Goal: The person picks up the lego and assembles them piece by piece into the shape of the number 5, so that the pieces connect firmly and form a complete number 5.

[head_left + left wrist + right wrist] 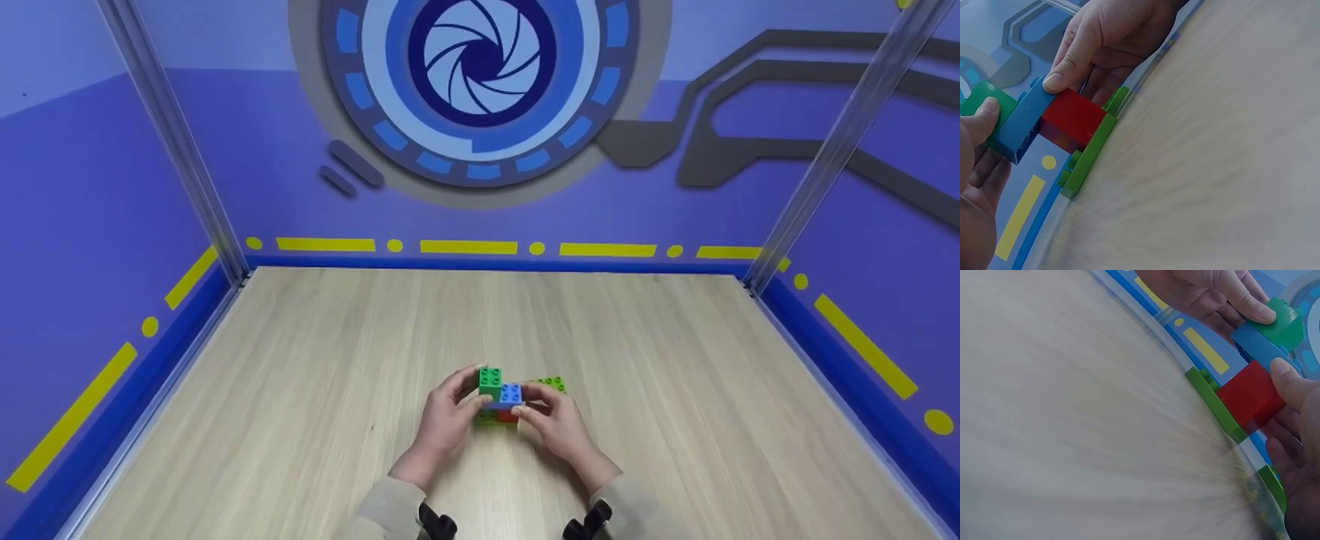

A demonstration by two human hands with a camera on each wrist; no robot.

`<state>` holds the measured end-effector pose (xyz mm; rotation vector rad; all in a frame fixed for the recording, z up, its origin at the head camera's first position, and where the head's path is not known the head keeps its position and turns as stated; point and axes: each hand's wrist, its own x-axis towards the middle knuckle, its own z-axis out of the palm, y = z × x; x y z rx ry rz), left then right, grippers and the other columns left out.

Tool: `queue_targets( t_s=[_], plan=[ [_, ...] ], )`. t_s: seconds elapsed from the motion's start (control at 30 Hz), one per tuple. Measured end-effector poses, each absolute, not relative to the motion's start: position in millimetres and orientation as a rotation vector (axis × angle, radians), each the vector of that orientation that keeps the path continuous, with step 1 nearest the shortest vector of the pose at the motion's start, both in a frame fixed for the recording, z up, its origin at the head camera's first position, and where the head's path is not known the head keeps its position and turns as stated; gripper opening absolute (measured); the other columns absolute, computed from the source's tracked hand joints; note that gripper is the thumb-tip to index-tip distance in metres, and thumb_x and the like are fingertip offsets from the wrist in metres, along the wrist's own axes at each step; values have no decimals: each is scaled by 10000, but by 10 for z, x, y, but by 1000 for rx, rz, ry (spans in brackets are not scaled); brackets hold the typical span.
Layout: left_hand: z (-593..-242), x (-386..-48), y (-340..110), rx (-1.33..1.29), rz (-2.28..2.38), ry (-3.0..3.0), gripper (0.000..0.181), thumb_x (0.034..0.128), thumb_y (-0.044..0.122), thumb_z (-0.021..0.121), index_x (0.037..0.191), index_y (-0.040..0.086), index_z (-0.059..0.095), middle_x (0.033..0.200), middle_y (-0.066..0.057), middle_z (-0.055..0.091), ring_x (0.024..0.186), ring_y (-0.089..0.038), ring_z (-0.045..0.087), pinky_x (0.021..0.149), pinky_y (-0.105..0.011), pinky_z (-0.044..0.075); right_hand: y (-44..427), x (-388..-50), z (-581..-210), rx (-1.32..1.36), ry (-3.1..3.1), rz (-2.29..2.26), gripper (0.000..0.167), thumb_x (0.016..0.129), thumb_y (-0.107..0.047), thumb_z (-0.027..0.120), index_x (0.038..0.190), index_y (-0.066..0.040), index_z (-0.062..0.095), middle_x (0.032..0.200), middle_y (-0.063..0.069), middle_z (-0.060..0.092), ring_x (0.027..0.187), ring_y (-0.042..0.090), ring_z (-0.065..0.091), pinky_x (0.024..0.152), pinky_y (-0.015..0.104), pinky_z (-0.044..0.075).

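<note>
A red brick (1075,117) stands on a light green studded base piece (1090,160) on the table. Over the red brick lies a longer blue brick (511,393), its left part overhanging; whether it is fully seated I cannot tell. A green brick (490,382) sits on the blue brick's left end. My left hand (444,420) grips the green brick from the left, thumb on its near side. From the right, my right hand (559,426) pinches the blue brick's right end, its thumb just above the red brick in the right wrist view.
Another light green studded piece (553,384) lies behind my right hand, partly hidden by it. The wooden table (337,360) is bordered by blue panels at the back (262,187) and both sides, with metal posts at the far corners.
</note>
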<state>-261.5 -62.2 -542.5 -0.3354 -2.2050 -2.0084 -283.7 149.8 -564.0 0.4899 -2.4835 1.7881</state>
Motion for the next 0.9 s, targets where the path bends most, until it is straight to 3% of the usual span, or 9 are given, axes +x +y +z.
queue_targets(
  t_s=[0.7, 0.9],
  plan=[
    [-5463, -2595, -673, -370, -2015, -2203, 492, 977, 172, 712, 1443, 87, 580, 1465, -199, 590, 1351, -306, 593, 1154, -330, 487, 1506, -2833, -5669, 544, -2484, 1825, 395, 937, -239, 766, 1275, -50, 687, 1218, 152, 704, 1160, 276, 655, 995, 281, 595],
    [-5452, -2592, -680, -372, -2044, -2181, 502, 979, 203, 710, 1440, 58, 575, 1423, -149, 631, 1335, -302, 600, 1123, -288, 512, 1512, -2827, -5664, 533, -2479, 1836, 411, 933, -247, 772, 1278, -42, 685, 1219, 158, 705, 1166, 291, 653, 995, 281, 595]
  ],
)
